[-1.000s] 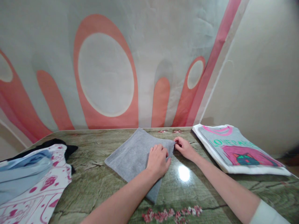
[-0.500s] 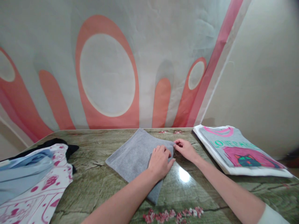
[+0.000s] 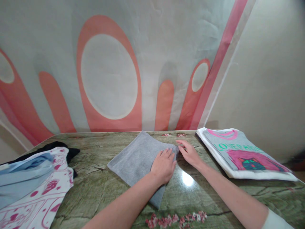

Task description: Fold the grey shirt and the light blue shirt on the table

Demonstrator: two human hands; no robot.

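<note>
A folded grey cloth lies in the middle of a green wood-patterned table. My left hand rests flat on the cloth's right part, fingers stretched out and pressing down. My right hand lies just beside it at the cloth's right corner, fingers extended and touching the edge. Neither hand holds anything.
A folded grey and white T-shirt with a pink print lies at the right of the table. A pile of garments, light blue, white with pink print and black, sits at the left. A patterned wall hanging stands right behind the table.
Both hands have let go of their pinch on the cloth's right corner. The fingers now lie flat on the cloth.
</note>
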